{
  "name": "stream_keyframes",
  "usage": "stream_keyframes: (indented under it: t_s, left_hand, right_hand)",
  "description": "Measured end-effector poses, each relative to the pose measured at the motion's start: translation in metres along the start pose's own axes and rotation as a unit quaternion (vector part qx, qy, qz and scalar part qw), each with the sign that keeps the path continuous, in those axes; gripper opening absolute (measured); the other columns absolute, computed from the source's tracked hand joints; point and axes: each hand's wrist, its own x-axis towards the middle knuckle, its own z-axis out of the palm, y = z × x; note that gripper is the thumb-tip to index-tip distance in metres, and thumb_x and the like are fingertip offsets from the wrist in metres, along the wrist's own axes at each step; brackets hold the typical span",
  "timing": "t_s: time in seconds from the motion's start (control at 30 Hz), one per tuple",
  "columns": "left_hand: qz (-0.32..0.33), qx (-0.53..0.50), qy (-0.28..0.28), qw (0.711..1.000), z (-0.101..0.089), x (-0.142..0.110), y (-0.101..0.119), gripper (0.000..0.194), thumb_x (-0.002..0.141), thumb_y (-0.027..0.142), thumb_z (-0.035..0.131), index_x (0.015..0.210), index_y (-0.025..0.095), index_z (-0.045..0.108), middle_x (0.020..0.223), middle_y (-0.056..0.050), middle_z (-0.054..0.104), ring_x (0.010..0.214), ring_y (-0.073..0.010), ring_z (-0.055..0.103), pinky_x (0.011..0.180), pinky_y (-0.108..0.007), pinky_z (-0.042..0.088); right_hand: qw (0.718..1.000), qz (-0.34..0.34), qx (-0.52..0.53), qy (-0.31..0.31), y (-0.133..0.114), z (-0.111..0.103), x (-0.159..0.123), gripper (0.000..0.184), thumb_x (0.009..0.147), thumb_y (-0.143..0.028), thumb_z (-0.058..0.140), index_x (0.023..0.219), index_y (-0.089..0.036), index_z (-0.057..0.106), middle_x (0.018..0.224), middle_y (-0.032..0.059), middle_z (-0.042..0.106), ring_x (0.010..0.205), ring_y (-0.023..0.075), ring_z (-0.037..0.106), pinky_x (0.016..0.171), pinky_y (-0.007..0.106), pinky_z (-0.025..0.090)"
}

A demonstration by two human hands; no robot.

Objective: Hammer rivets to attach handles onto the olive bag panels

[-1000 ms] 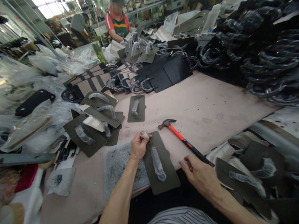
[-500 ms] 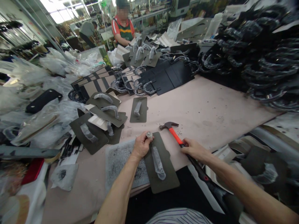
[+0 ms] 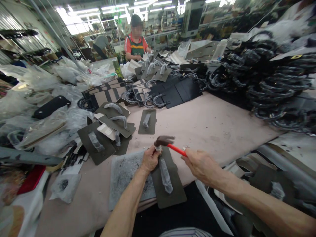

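Here's the left hand [image 3: 149, 159], fingers and thumb pinched around a short tool [image 3: 158, 148], only its pale top showing, right at the far end of an olive panel [image 3: 170, 197]. And the right hand [image 3: 201, 164], at about four o'clock from that tool, is clenched around the red grip of a claw hammer [image 3: 176, 149]! The hammer's dark head hangs right over the short tool; whether the two touch, I can't tell, there's blur on the claw.

The panel lies below, running from the tool towards five o'clock, with a plastic-wrapped handle [image 3: 165, 177] along it. Tucked against its left side, at seven to eight o'clock, is a scuffed, speckled pad [image 3: 123, 174], flat on the pinkish table cover [image 3: 195, 118].

Moving out now! Small bits [image 3: 187, 146] are scattered just past the hammer, at about three o'clock. Up at eleven, a smaller olive panel [image 3: 151, 126] lies by itself, and at ten there's a loose heap of panels [image 3: 98, 141] with wrapped handles. Around one o'clock, black bag pieces [image 3: 185, 90] spread out, and at two a big mound of black, film-wrapped loops [image 3: 261, 72] rises. Clear plastic bags [image 3: 59, 72] crowd ten o'clock, further out. Beyond it all, between eleven and twelve, a person in a red top and green apron [image 3: 137, 49] is at the far side of the pile.
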Motion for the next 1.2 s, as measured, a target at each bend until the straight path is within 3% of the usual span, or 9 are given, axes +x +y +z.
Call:
stream_keyframes:
  t_s: [0.1,0.3,0.37,0.43,0.57,0.87,0.97,1.1,1.2]
  left_hand:
    - [0.000,0.002,-0.005,1.000,-0.002,0.000,0.003,0.012,0.086,0.017,0.055,0.087,0.020,0.066,0.080,-0.002,0.070,0.075,-0.0167,0.063,0.072,-0.026,0.047]
    - [0.002,-0.026,-0.016,1.000,-0.001,-0.001,-0.001,0.013,0.087,0.018,0.054,0.095,0.020,0.065,0.090,-0.003,0.071,0.085,-0.0180,0.065,0.081,-0.027,0.048]
    - [-0.004,-0.022,-0.014,1.000,-0.001,-0.001,-0.003,0.013,0.087,0.018,0.055,0.094,0.020,0.065,0.087,-0.003,0.071,0.082,-0.0178,0.065,0.078,-0.027,0.048]
    - [-0.007,-0.006,-0.015,1.000,-0.001,-0.001,-0.003,0.012,0.085,0.017,0.055,0.090,0.019,0.066,0.080,-0.002,0.069,0.075,-0.0171,0.063,0.073,-0.026,0.047]
    - [0.006,0.003,-0.018,1.000,-0.001,-0.001,-0.001,0.014,0.084,0.015,0.054,0.089,0.019,0.066,0.078,-0.001,0.067,0.073,-0.0164,0.061,0.071,-0.026,0.046]
    - [-0.002,-0.035,-0.010,0.999,-0.001,-0.001,-0.004,0.013,0.082,0.016,0.057,0.091,0.020,0.066,0.088,-0.003,0.072,0.085,-0.0177,0.065,0.080,-0.027,0.050]
    - [-0.009,-0.034,-0.004,0.999,-0.001,-0.002,-0.004,0.014,0.081,0.017,0.059,0.091,0.020,0.067,0.089,-0.003,0.072,0.085,-0.0182,0.066,0.080,-0.028,0.051]
    - [-0.029,-0.046,0.007,0.998,0.003,-0.001,-0.003,0.013,0.078,0.018,0.063,0.090,0.019,0.069,0.087,-0.002,0.073,0.082,-0.0173,0.067,0.078,-0.028,0.052]
    - [-0.070,-0.086,0.080,0.991,0.009,0.004,-0.004,0.009,0.074,0.021,0.068,0.083,0.018,0.068,0.077,0.001,0.071,0.073,-0.0145,0.065,0.070,-0.024,0.052]
  right_hand:
    - [0.998,-0.039,-0.037,-0.010,-0.008,-0.031,0.011,0.026,0.098,-0.033,0.041,0.076,-0.021,0.049,0.052,-0.0024,0.047,0.043,0.0112,0.032,0.050,0.029,0.016]
    - [0.948,0.073,0.135,0.280,-0.031,-0.068,0.024,0.028,0.100,-0.042,0.033,0.083,-0.023,0.044,0.059,-0.0025,0.048,0.049,0.0125,0.043,0.049,0.026,0.030]
    - [0.973,0.056,0.096,0.204,-0.030,-0.047,0.016,0.029,0.099,-0.040,0.031,0.081,-0.022,0.044,0.058,-0.0007,0.050,0.048,0.0133,0.044,0.049,0.028,0.029]
    - [0.999,0.019,0.015,0.021,-0.021,-0.024,0.007,0.029,0.099,-0.036,0.032,0.079,-0.021,0.048,0.055,0.0005,0.052,0.044,0.0135,0.043,0.047,0.029,0.023]
    - [0.983,0.039,-0.064,-0.166,0.005,-0.001,0.002,0.027,0.100,-0.038,0.036,0.091,-0.020,0.054,0.066,0.0040,0.063,0.052,0.0161,0.054,0.051,0.031,0.019]
    - [0.970,0.168,-0.049,-0.171,0.046,0.059,-0.005,0.031,0.098,-0.034,0.040,0.113,-0.011,0.055,0.098,0.0155,0.066,0.086,0.0256,0.062,0.072,0.034,0.040]
    - [0.997,0.025,-0.039,-0.063,0.018,0.062,-0.010,0.048,0.090,-0.021,0.051,0.136,-0.012,0.043,0.132,0.0201,0.050,0.117,0.0302,0.051,0.092,0.041,0.041]
    - [0.968,-0.212,0.027,-0.131,-0.035,0.062,-0.014,0.046,0.083,-0.011,0.053,0.127,-0.021,0.052,0.138,0.0123,0.047,0.117,0.0244,0.049,0.094,0.037,0.041]
    - [0.966,-0.210,-0.030,-0.148,-0.064,0.077,-0.019,0.024,0.088,-0.015,0.048,0.109,-0.018,0.059,0.134,0.0137,0.051,0.108,0.0264,0.052,0.089,0.041,0.042]
